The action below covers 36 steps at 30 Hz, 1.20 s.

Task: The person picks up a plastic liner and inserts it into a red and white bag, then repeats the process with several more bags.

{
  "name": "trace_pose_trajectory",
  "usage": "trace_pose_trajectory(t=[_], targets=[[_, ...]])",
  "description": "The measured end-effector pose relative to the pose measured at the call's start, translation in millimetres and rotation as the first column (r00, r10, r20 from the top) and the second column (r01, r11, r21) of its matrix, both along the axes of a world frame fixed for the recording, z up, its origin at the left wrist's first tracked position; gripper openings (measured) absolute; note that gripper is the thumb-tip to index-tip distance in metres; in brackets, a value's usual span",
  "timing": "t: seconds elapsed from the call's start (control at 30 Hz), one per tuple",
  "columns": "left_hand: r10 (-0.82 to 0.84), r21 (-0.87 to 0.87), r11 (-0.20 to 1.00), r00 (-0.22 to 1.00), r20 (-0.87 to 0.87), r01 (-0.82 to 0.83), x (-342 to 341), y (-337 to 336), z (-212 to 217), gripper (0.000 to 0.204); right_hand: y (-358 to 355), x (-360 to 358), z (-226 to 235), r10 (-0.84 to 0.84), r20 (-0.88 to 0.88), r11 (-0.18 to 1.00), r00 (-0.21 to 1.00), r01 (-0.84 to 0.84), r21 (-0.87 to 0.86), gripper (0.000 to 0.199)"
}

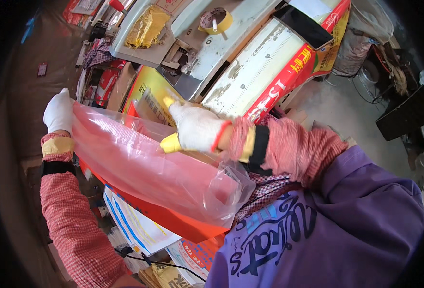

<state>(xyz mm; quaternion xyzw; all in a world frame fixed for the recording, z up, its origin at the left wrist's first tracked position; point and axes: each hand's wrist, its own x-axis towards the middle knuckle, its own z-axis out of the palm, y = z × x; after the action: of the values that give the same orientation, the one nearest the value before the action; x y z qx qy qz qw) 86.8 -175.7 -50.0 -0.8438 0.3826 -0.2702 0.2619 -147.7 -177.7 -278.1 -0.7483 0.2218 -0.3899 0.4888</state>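
Observation:
A long clear plastic bag (173, 177) stretches across in front of me, looking pinkish over a bright red sheet (188, 225). I cannot tell whether anything lies inside the bag. My left hand (58, 111), in a white glove, is closed at the bag's far-left end and grips its edge. My right hand (193, 128), in a white glove with yellow fingertips, is over the bag's upper edge, thumb and fingers apart. Whether it touches the film is unclear. Beyond it, a yellow printed sheet (149, 89) lies partly under the bag.
A pale grey machine (193, 36) stands ahead, carrying a tape roll (216, 21) and a gold cloth pad (149, 28). Right of it are a worn board with ruler marks (250, 62) and a black phone (303, 28). Printed papers (140, 225) lie below the red sheet.

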Motion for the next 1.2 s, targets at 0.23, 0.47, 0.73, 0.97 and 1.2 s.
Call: trace_pose_trajectory(t=[0.23,0.47,0.73,0.97,1.2], targets=[[-0.025,0.005,1.000,0.999,-0.028,0.025,5.9,-1.2,-15.3,0.029,18.6,-22.6,19.9,0.372,0.001,0.882,0.928,-0.354,0.310,0.045],[-0.102,0.184,0.979,0.992,0.071,0.087,-2.9,-8.6,-24.9,0.024,14.5,9.2,-6.2,0.688,-0.293,0.720,0.664,-0.572,0.394,0.037],[0.009,0.282,0.959,0.999,0.038,-0.019,99.1,-12.1,12.8,0.022,34.0,16.3,28.6,0.494,-0.335,0.813,0.802,-0.563,-0.148,0.027],[-0.449,0.063,0.892,0.862,0.235,0.447,29.0,-45.3,-202.1,0.011,22.3,-48.0,29.5,0.416,-0.100,0.900,0.904,-0.393,0.191,0.021],[-0.882,-0.282,0.470,0.456,-0.117,0.837,25.9,-49.8,-264.1,0.013,-0.7,-163.2,-66.9,0.312,-0.047,0.498,0.949,-0.121,0.859,0.024]])
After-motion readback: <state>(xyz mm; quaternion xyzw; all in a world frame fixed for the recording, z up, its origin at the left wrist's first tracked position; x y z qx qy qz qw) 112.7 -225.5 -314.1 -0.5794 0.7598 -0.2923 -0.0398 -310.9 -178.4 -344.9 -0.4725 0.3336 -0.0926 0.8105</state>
